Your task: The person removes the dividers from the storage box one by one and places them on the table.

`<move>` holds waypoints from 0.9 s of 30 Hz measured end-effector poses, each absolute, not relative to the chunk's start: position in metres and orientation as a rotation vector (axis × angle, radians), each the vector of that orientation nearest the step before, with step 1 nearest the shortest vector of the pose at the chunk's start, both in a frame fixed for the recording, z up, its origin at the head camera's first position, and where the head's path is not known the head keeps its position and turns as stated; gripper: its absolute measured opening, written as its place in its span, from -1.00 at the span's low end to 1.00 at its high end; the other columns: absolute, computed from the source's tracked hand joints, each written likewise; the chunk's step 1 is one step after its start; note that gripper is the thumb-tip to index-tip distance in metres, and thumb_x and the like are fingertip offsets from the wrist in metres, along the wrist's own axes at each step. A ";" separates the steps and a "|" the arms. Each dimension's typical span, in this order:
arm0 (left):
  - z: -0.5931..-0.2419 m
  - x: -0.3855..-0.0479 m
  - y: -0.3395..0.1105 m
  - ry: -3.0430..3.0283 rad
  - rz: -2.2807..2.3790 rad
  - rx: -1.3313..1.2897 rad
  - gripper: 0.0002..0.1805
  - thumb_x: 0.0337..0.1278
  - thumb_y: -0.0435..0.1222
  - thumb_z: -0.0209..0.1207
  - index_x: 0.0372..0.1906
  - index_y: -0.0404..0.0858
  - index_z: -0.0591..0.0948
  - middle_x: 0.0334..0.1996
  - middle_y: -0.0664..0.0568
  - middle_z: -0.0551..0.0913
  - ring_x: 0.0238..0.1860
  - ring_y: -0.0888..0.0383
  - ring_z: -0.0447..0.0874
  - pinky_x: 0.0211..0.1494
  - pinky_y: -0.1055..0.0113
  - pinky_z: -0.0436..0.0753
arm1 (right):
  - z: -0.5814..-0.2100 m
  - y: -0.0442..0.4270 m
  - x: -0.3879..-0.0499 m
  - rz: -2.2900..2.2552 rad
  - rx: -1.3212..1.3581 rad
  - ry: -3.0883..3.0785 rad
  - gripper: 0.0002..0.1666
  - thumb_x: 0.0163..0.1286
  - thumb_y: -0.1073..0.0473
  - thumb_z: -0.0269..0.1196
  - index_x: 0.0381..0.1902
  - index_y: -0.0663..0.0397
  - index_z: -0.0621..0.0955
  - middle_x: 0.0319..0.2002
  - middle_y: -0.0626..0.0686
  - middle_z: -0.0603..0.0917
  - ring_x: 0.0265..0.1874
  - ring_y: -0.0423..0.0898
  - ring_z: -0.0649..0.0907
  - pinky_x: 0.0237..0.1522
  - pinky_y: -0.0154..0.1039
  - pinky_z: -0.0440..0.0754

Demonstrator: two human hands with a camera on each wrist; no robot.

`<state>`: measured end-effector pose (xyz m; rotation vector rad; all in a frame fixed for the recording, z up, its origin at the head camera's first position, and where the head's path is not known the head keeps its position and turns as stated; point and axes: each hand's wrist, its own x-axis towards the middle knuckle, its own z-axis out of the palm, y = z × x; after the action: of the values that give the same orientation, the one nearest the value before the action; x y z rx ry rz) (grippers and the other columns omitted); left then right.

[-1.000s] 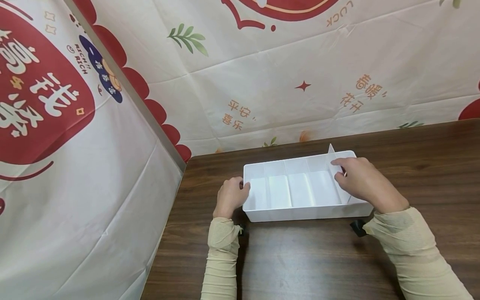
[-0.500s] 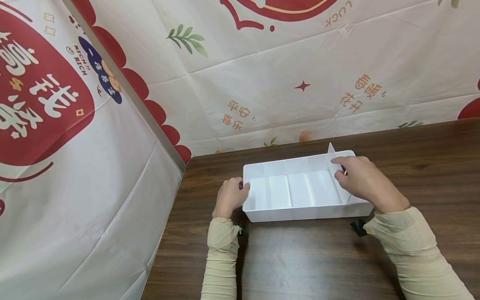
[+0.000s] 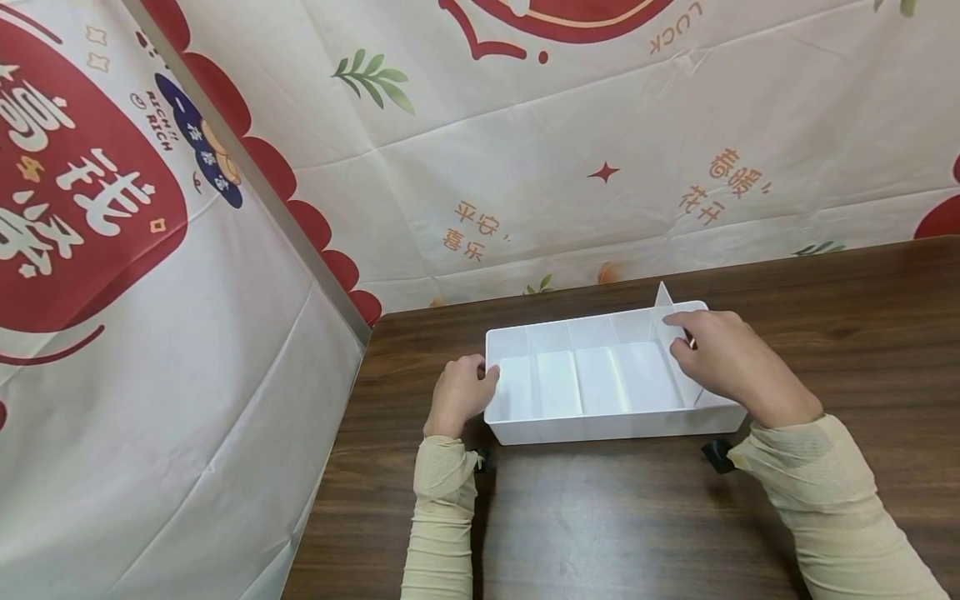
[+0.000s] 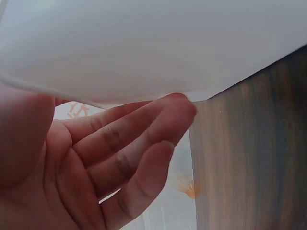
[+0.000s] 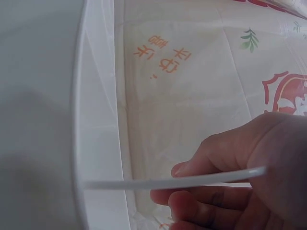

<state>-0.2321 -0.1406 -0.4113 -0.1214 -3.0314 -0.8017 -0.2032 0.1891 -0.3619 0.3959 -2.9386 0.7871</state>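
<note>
A white tray (image 3: pixel 577 427) with several compartments lies on the table. My left hand (image 3: pixel 459 393) holds its left end, thumb over the rim; in the left wrist view the fingers of that hand (image 4: pixel 120 148) lie curled against the outside of the tray wall (image 4: pixel 144 57). Near the tray's right end, a thin white divider (image 3: pixel 664 297) stands tilted, its upper corner above the back rim. My right hand (image 3: pixel 735 367) pinches this divider; the right wrist view shows the divider edge-on (image 5: pixel 168 183) between thumb and fingers of the hand (image 5: pixel 230 172).
The dark wooden table (image 3: pixel 600 517) surrounds the tray. Behind it hangs a printed white cloth (image 3: pixel 540 208), and another cloth (image 3: pixel 225 375) slopes down at the left. A black item (image 3: pixel 717 456) sits at the right wrist.
The divider's upper corner has risen very slightly, and my right hand has shifted a little with it. My left hand keeps its hold on the tray.
</note>
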 end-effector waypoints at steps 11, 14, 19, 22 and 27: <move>-0.413 -0.233 -0.142 -3.014 -0.801 -0.144 -0.71 0.36 -0.15 0.10 -0.32 -0.27 0.68 -0.53 0.01 0.63 -0.51 0.12 0.51 -0.40 0.24 0.48 | -0.362 0.191 -0.203 0.780 0.408 -2.894 -0.56 0.31 0.38 0.10 0.12 0.54 0.53 -0.29 0.34 0.65 -0.58 -0.06 0.47 -0.60 -0.21 0.38; -0.414 -0.233 -0.142 -3.010 -0.798 -0.144 -0.72 0.36 -0.15 0.11 -0.33 -0.26 0.68 -0.53 0.02 0.62 -0.52 0.12 0.51 -0.41 0.24 0.48 | -0.362 0.191 -0.202 0.785 0.406 -2.889 -0.55 0.31 0.38 0.09 0.12 0.54 0.53 -0.26 0.37 0.65 -0.59 -0.07 0.46 -0.60 -0.21 0.38; -0.415 -0.233 -0.142 -3.010 -0.789 -0.151 -0.72 0.36 -0.15 0.11 -0.37 -0.24 0.67 -0.56 0.04 0.60 -0.53 0.13 0.50 -0.42 0.25 0.46 | -0.362 0.192 -0.202 0.779 0.407 -2.894 -0.55 0.32 0.38 0.09 0.13 0.55 0.52 -0.16 0.46 0.63 -0.59 -0.06 0.46 -0.60 -0.21 0.38; -0.415 -0.233 -0.142 -3.012 -0.783 -0.150 -0.71 0.36 -0.14 0.10 -0.36 -0.25 0.67 -0.56 0.04 0.59 -0.53 0.12 0.49 -0.42 0.25 0.46 | -0.361 0.192 -0.201 0.776 0.402 -2.897 -0.54 0.32 0.37 0.09 0.13 0.55 0.52 -0.13 0.48 0.62 -0.59 -0.05 0.46 -0.60 -0.21 0.38; -0.414 -0.233 -0.141 -3.023 -0.780 -0.137 -0.71 0.37 -0.15 0.10 -0.33 -0.26 0.67 -0.56 0.03 0.59 -0.52 0.12 0.50 -0.42 0.25 0.46 | -0.358 0.191 -0.199 0.774 0.385 -2.889 -0.54 0.32 0.37 0.07 0.13 0.52 0.53 -0.11 0.47 0.62 -0.60 -0.05 0.45 -0.60 -0.21 0.38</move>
<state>-0.2332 -0.1414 -0.4137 -0.1370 -3.0229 -0.7798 -0.1993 0.1908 -0.3579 0.3845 -2.8892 0.7735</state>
